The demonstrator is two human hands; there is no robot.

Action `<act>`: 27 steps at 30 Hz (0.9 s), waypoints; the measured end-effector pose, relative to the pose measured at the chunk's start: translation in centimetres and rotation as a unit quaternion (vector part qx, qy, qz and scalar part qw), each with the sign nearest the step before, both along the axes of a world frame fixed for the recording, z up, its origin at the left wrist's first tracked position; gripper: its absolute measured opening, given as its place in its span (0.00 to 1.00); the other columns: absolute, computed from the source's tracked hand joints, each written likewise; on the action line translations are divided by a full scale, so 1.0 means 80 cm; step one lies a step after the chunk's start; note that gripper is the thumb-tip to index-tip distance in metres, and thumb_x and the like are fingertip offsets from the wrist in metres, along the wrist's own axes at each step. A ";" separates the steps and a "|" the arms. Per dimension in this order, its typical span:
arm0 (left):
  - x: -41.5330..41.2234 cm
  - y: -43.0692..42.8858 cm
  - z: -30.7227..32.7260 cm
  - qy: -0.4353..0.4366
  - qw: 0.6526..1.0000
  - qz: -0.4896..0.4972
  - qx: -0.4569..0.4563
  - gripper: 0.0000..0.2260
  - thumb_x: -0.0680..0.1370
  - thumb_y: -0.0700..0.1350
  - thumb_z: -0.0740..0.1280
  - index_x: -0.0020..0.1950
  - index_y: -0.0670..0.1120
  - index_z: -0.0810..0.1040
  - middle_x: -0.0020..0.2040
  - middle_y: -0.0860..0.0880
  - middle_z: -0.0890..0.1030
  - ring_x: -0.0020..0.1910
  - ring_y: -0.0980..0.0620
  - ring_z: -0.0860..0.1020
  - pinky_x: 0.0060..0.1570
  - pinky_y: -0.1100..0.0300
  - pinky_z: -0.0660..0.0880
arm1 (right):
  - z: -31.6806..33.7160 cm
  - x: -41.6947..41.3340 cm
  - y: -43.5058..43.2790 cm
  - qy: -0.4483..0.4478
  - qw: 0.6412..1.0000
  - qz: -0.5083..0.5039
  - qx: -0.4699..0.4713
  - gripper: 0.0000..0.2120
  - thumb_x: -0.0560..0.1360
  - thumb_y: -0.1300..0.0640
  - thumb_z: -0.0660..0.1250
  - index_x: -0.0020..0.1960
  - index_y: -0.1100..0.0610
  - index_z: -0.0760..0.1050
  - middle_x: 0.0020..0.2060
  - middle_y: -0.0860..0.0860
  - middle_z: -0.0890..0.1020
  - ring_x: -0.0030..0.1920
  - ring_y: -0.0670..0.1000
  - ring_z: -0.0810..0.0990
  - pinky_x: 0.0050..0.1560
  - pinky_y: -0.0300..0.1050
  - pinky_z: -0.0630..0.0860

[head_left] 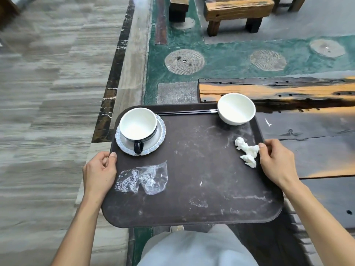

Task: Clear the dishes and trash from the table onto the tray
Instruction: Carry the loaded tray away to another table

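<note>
Dark brown plastic tray [192,169], scuffed with pale marks, held out in front of the body; its right part overlaps the dark wooden surface [317,135], its left part hangs over the floor. Long axis runs left to right across the view.

On the tray: white cup [138,124] with dark handle on a pale scalloped saucer [160,131], far-left corner. White bowl [236,108] at the far-right corner, right by the rim. Black chopsticks [186,112] lie along the far edge between cup and bowl, parallel to the long axis. Crumpled clear plastic bag [143,178] near-left. Crumpled white tissue [247,151] at the right edge, touching the thumb.

Left hand [99,169] wraps the left rim, thumb on top, fingers [104,163] curled under. Right hand [274,160] wraps the right rim likewise, holding the tray. The two grips are opposite each other at mid-length, so the load looks balanced.

Surface: only a small white scrap [268,122] shows just right of the bowl; the right hand is the nearer one. Judgement: clearing nearly complete; the scrap is possibly the last bit left. The bowl so near the rim could slide if the tray tips.
</note>
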State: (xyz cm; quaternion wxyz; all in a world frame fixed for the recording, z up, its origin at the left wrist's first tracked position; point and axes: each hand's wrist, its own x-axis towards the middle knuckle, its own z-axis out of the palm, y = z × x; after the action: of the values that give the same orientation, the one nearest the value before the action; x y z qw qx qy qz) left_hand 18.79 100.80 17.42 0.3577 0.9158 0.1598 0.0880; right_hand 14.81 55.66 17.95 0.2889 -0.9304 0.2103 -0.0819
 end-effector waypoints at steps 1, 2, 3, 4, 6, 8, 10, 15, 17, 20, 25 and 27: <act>0.008 0.005 0.000 0.002 1.000 -0.002 0.001 0.09 0.80 0.49 0.66 0.43 0.46 0.79 0.30 0.40 0.77 0.33 0.41 0.74 0.41 0.49 0.72 | -0.001 0.007 0.006 0.001 1.000 -0.003 -0.002 0.12 0.81 0.54 0.60 0.55 0.63 0.75 0.39 0.55 0.80 0.47 0.60 0.78 0.46 0.46 0.65; 0.017 0.010 0.000 0.004 1.000 -0.004 0.002 0.09 0.80 0.48 0.66 0.43 0.46 0.79 0.29 0.41 0.76 0.32 0.42 0.73 0.40 0.50 0.71 | -0.002 0.014 0.010 0.002 1.000 -0.007 -0.004 0.12 0.81 0.54 0.61 0.55 0.63 0.75 0.40 0.56 0.81 0.47 0.60 0.78 0.46 0.46 0.66; 0.024 0.013 0.001 0.004 1.000 -0.006 0.003 0.09 0.80 0.48 0.66 0.43 0.46 0.79 0.27 0.43 0.74 0.30 0.44 0.71 0.39 0.50 0.71 | -0.002 0.020 0.013 0.002 1.000 -0.009 -0.007 0.13 0.81 0.53 0.61 0.56 0.63 0.75 0.41 0.56 0.81 0.48 0.61 0.78 0.46 0.46 0.66; 0.031 0.015 0.000 0.006 1.000 -0.008 0.003 0.10 0.80 0.48 0.66 0.42 0.46 0.79 0.26 0.45 0.71 0.29 0.45 0.69 0.38 0.51 0.69 | -0.004 0.027 0.016 0.004 1.000 -0.011 -0.011 0.13 0.81 0.53 0.61 0.56 0.63 0.75 0.42 0.57 0.82 0.48 0.61 0.79 0.46 0.46 0.66; 0.046 0.018 -0.002 0.011 1.000 -0.010 0.004 0.10 0.80 0.47 0.66 0.41 0.45 0.79 0.25 0.48 0.67 0.28 0.46 0.68 0.37 0.51 0.68 | -0.005 0.042 0.018 0.007 1.000 -0.015 -0.017 0.13 0.80 0.53 0.62 0.56 0.62 0.75 0.41 0.56 0.82 0.48 0.61 0.79 0.46 0.46 0.66; 0.059 0.016 -0.003 0.015 1.000 -0.010 0.003 0.10 0.80 0.47 0.66 0.41 0.45 0.79 0.25 0.48 0.67 0.29 0.46 0.68 0.37 0.51 0.67 | -0.003 0.057 0.019 0.009 1.000 -0.013 -0.022 0.12 0.80 0.53 0.62 0.55 0.62 0.75 0.40 0.56 0.81 0.46 0.61 0.78 0.46 0.46 0.66; 0.077 0.013 -0.006 0.018 1.000 -0.007 0.004 0.10 0.80 0.47 0.66 0.41 0.46 0.78 0.24 0.48 0.67 0.29 0.46 0.68 0.39 0.51 0.68 | -0.003 0.076 0.015 0.011 1.000 -0.010 -0.025 0.12 0.80 0.53 0.62 0.55 0.62 0.74 0.41 0.56 0.81 0.46 0.61 0.78 0.46 0.46 0.65; 0.131 -0.009 -0.012 0.019 1.000 -0.004 0.006 0.10 0.80 0.48 0.65 0.41 0.46 0.78 0.25 0.47 0.69 0.31 0.43 0.70 0.39 0.51 0.68 | -0.008 0.135 -0.006 0.006 1.000 -0.003 -0.022 0.13 0.81 0.53 0.62 0.55 0.63 0.75 0.41 0.56 0.81 0.48 0.62 0.79 0.47 0.47 0.67; 0.153 -0.023 -0.014 0.018 1.000 -0.002 0.004 0.09 0.80 0.48 0.65 0.43 0.47 0.79 0.26 0.47 0.70 0.31 0.44 0.71 0.40 0.53 0.68 | -0.007 0.161 -0.018 0.007 1.000 0.000 -0.012 0.12 0.81 0.53 0.61 0.55 0.62 0.75 0.41 0.55 0.80 0.48 0.61 0.79 0.47 0.47 0.67; 0.186 -0.044 -0.014 0.012 1.000 0.005 0.003 0.08 0.80 0.48 0.66 0.44 0.48 0.79 0.26 0.45 0.72 0.31 0.45 0.71 0.40 0.53 0.69 | -0.005 0.199 -0.040 0.007 1.000 0.007 -0.015 0.13 0.81 0.53 0.61 0.55 0.62 0.75 0.40 0.54 0.79 0.48 0.61 0.79 0.47 0.46 0.66; 0.243 -0.082 -0.014 0.006 1.000 0.023 0.006 0.09 0.79 0.51 0.67 0.42 0.47 0.79 0.25 0.46 0.71 0.28 0.47 0.70 0.40 0.54 0.69 | 0.000 0.270 -0.079 0.002 1.000 0.021 -0.010 0.13 0.81 0.53 0.61 0.57 0.63 0.75 0.42 0.56 0.81 0.48 0.62 0.79 0.48 0.49 0.69; 0.265 -0.096 -0.012 0.003 1.000 0.029 0.004 0.10 0.79 0.52 0.68 0.41 0.48 0.78 0.25 0.47 0.71 0.28 0.49 0.68 0.40 0.54 0.70 | 0.003 0.294 -0.093 -0.002 1.000 0.024 0.003 0.14 0.81 0.53 0.61 0.57 0.63 0.75 0.41 0.55 0.80 0.47 0.60 0.78 0.47 0.48 0.69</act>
State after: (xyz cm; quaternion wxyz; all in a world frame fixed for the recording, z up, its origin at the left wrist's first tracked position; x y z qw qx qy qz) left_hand 39.96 93.14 16.48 0.3505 0.9126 0.1871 0.0968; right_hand 38.37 48.25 18.16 0.2937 -0.9343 0.1871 -0.0761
